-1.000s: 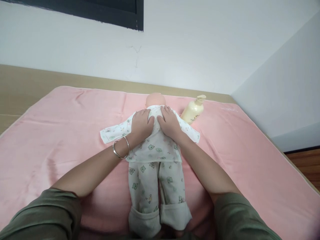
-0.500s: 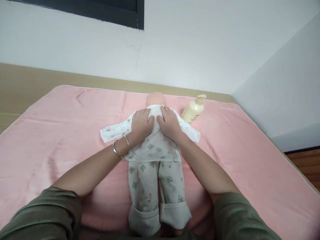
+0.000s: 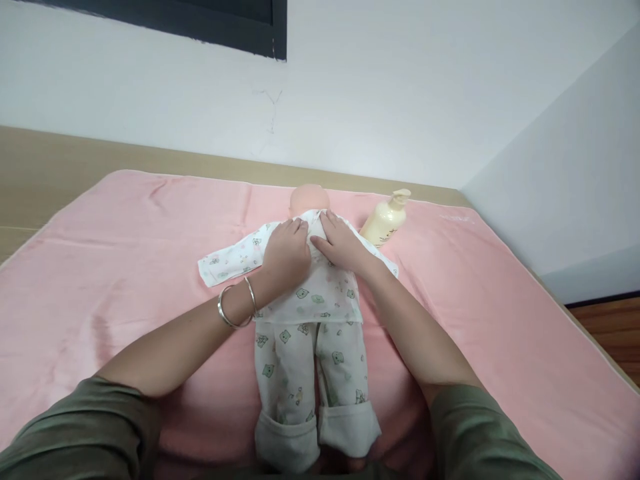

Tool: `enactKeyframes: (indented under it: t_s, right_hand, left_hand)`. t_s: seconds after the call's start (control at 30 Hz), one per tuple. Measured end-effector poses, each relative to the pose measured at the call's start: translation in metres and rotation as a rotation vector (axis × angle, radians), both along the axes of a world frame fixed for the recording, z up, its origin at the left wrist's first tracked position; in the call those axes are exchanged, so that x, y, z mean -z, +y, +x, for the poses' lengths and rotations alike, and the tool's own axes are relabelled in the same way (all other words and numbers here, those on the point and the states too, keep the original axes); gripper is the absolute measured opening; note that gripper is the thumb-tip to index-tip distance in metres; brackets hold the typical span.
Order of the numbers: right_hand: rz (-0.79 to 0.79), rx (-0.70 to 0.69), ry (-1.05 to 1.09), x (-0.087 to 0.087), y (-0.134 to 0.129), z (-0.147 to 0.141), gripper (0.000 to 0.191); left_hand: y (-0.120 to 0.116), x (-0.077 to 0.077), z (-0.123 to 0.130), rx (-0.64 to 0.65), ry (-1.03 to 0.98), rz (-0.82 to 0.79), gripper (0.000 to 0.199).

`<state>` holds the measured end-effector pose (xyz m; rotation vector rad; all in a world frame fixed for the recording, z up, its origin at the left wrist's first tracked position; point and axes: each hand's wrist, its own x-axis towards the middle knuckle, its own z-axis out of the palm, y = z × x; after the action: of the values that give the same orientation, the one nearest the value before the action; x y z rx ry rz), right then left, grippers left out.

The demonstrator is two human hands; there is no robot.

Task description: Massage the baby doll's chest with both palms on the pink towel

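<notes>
A baby doll [image 3: 310,199] lies stretched out on a pink blanket, its bald head away from me and its face out of sight. It wears a white shirt [image 3: 315,300] with small animal prints and matching trousers [image 3: 287,380] with rolled cuffs. My left hand [image 3: 287,253], with two silver bangles [image 3: 237,303] at the wrist, is bent closed on the upper shirt near the collar, its thumb hidden. Across from it, my right hand [image 3: 343,243] rests on the other side of the collar, fingers extended and thumb apart.
A cream pump bottle [image 3: 385,220] leans at a tilt on the blanket [image 3: 150,267], just right of the doll's shoulder. Behind the wooden edge [image 3: 210,165] rises a white wall [image 3: 375,100], with a dark frame [image 3: 240,30] at upper left.
My left hand has turned and its fingers have curled in, the thumb now out of sight. My right hand has tilted slightly, with its thumb farther down. The doll stays nearly in place.
</notes>
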<state>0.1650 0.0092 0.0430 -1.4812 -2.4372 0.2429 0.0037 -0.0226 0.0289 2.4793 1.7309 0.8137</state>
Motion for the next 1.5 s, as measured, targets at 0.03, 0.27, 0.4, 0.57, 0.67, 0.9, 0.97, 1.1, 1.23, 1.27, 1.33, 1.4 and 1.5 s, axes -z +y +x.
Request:
enactKeyframes:
  t_s: [0.03, 0.27, 0.4, 0.57, 0.67, 0.9, 0.97, 1.1, 1.23, 1.27, 1.33, 1.4, 1.5]
  right_hand:
    - [0.004, 0.0, -0.008, -0.001, 0.0, 0.0, 0.071]
    - [0.08, 0.098, -0.13, -0.008, -0.041, -0.023, 0.064]
    - [0.108, 0.054, -0.138, -0.008, -0.055, -0.029, 0.063]
    - [-0.001, 0.112, -0.01, -0.005, -0.016, -0.013, 0.064]
    - [-0.046, 0.204, 0.03, -0.005, 0.001, -0.006, 0.068]
    - [0.103, 0.146, -0.048, 0.001, -0.038, -0.025, 0.066]
    - [0.157, 0.132, -0.041, 0.001, -0.049, -0.03, 0.064]
    - [0.093, 0.115, -0.042, -0.002, -0.038, -0.026, 0.065]
    - [0.018, 0.165, 0.013, -0.003, -0.009, -0.012, 0.063]
    - [0.013, 0.172, 0.026, -0.004, -0.004, -0.01, 0.063]
    - [0.016, 0.178, 0.032, -0.003, 0.0, -0.008, 0.063]
    - [0.03, 0.186, 0.012, -0.003, -0.005, -0.011, 0.064]
    - [0.09, 0.172, -0.03, -0.001, -0.025, -0.021, 0.062]
  left_hand:
    - [-0.002, -0.001, 0.001, 0.021, -0.003, 0.008, 0.04]
    - [0.019, -0.011, -0.011, 0.005, -0.169, -0.189, 0.035]
    - [0.023, -0.011, -0.013, -0.069, -0.226, -0.226, 0.034]
    - [0.003, -0.006, 0.0, -0.07, -0.02, -0.059, 0.038]
    - [-0.009, -0.004, 0.006, -0.068, 0.005, 0.004, 0.037]
    - [0.016, 0.0, -0.006, -0.057, -0.104, -0.125, 0.031]
    - [0.025, 0.0, -0.011, -0.079, -0.192, -0.18, 0.034]
    - [0.024, -0.003, -0.012, -0.117, -0.225, -0.188, 0.043]
    - [0.003, -0.002, -0.002, -0.071, -0.075, -0.084, 0.047]
    - [-0.002, 0.0, 0.001, -0.059, -0.065, -0.044, 0.048]
    - [-0.008, 0.002, 0.004, -0.034, -0.074, 0.013, 0.051]
    - [-0.006, 0.004, 0.004, -0.02, -0.094, 0.015, 0.049]
    - [0.01, 0.003, -0.002, -0.048, -0.129, -0.066, 0.044]
